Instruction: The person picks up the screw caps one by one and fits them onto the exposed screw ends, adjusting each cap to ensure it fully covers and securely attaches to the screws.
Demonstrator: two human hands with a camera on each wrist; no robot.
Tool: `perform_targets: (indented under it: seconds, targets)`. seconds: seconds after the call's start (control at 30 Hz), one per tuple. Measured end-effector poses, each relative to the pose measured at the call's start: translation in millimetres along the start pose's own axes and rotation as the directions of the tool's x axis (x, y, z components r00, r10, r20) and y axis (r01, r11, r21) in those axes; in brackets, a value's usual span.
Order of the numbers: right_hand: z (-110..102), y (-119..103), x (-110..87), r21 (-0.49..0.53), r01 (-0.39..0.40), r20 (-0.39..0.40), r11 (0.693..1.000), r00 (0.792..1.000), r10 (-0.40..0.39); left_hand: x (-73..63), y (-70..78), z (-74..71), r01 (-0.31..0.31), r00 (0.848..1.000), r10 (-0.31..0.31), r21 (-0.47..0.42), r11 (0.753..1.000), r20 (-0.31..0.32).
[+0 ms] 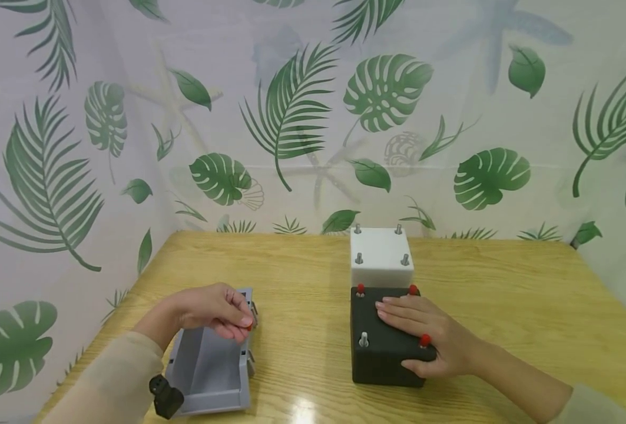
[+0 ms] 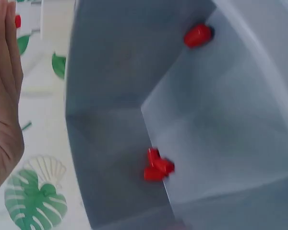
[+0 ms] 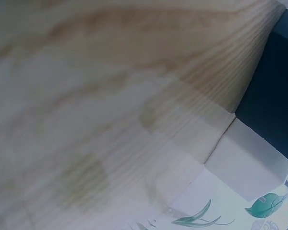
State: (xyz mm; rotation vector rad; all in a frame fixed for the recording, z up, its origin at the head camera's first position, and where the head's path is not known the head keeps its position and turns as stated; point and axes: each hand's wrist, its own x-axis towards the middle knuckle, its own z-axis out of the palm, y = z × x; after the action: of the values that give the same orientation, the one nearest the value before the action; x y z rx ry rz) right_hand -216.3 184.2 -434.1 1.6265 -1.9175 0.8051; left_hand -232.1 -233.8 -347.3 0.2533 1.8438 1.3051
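My left hand pinches a small red cap between thumb and fingertips, above the right side of a grey bin. Several more red caps lie on the bin's floor in the left wrist view. With its fingers straight, my right hand rests on top of a black block, the thumb at its near right side. Red caps sit on three of the block's posts. A bare metal bolt sticks up at its near left corner.
Right behind the black block stands a white block with bare bolts at its top corners. Both blocks and the bin are on a wooden table. A leaf-patterned cloth hangs behind and at the sides.
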Motion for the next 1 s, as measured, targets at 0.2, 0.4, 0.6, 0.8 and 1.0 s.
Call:
perform_targets:
  seconds: [0.2, 0.4, 0.6, 0.8, 1.0]
  targets:
    - [-1.3, 0.0, 1.1, -0.002, 0.0, 0.007, 1.0, 1.0, 0.0, 5.7, 7.7, 10.6, -0.004, 0.999, 0.001, -0.052, 0.999, -0.049]
    - [-2.2, -0.9, 0.2, -0.007, -0.014, 0.016, 1.0, 1.0, 0.014, 11.8, 14.6, 17.2, -0.022, 0.999, 0.019, -0.068, 0.997, -0.051]
    - [-1.8, -1.9, -1.6, -0.006, -0.02, 0.017, 1.0, 1.0, 0.02, 19.4, 25.5, 22.6, -0.054, 0.998, 0.051, -0.055, 0.997, -0.047]
    - [-1.8, -1.5, -3.1, -0.004, -0.021, 0.017, 1.0, 1.0, 0.021, 28.9, 35.0, 32.3, -0.05, 0.998, 0.047, -0.073, 0.996, -0.04]
    - [-2.0, 0.1, -2.5, -0.004, -0.011, 0.016, 1.0, 1.0, 0.011, 40.2, 46.0, 40.5, -0.045, 0.999, 0.043, -0.062, 0.997, -0.022]
